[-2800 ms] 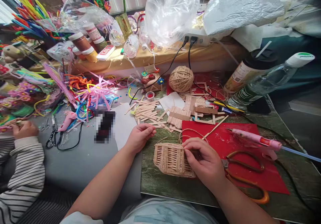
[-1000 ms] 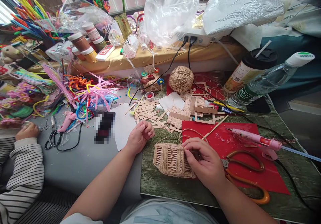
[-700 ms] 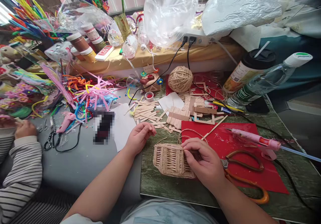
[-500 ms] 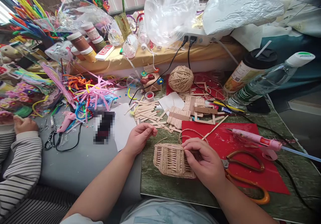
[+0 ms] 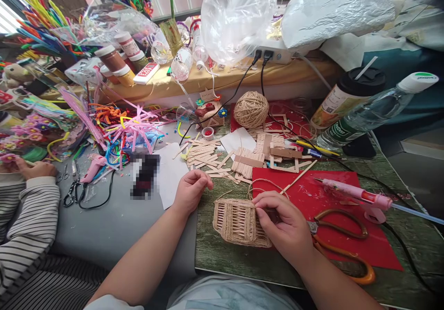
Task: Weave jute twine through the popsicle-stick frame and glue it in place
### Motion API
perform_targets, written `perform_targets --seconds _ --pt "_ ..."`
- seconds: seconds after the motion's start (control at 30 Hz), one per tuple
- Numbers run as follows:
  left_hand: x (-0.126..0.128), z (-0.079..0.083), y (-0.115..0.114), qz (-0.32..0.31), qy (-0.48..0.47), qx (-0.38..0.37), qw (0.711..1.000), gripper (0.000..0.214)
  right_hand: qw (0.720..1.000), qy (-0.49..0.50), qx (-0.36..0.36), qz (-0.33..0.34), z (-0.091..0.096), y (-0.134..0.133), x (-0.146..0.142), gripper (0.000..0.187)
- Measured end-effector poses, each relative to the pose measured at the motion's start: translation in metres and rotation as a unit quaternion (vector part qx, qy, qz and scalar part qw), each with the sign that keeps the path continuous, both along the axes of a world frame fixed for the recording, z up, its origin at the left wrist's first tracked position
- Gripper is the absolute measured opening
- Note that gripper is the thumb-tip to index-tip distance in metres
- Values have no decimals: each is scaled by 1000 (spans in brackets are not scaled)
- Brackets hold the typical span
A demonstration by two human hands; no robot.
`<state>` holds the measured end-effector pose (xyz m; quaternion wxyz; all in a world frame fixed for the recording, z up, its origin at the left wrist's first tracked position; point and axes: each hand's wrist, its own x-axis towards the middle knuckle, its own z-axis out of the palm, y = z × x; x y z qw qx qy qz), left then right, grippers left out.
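A small basket (image 5: 236,221) of sticks wound with jute twine lies on the green board (image 5: 229,259) in front of me. My right hand (image 5: 286,229) rests on its right end, fingers curled and pressed on the weave. My left hand (image 5: 191,190) hovers just left of it, fingers pinched together on a thin strand of twine (image 5: 227,192) that runs towards the basket. A loose loop of twine (image 5: 263,182) lies on the red paper (image 5: 343,217) behind the basket.
A twine ball (image 5: 251,109), piles of wooden sticks (image 5: 203,155), a pink glue gun (image 5: 357,195) and orange-handled scissors (image 5: 347,250) lie around. A water bottle (image 5: 374,111) and cup (image 5: 343,98) stand at right. Pipe cleaners (image 5: 121,125) crowd the left, where another person's striped sleeve (image 5: 27,222) rests.
My left hand has shifted slightly back and forth near the basket, keeping its pinch. My right hand has stayed on the basket. The other person's hand at far left has moved a little.
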<state>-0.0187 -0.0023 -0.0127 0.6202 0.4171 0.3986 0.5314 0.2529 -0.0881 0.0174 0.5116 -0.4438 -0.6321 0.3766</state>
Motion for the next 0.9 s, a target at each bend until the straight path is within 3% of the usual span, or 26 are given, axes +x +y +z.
perform_targets --seconds 0.37,0.9 --pt "0 -2 -1 -28 31 -30 999 28 1000 -3 8 -9 3 -1 -1 10" --pt "-2 -1 -1 -28 26 20 999 25 1000 -3 7 -4 1 -1 -1 12"
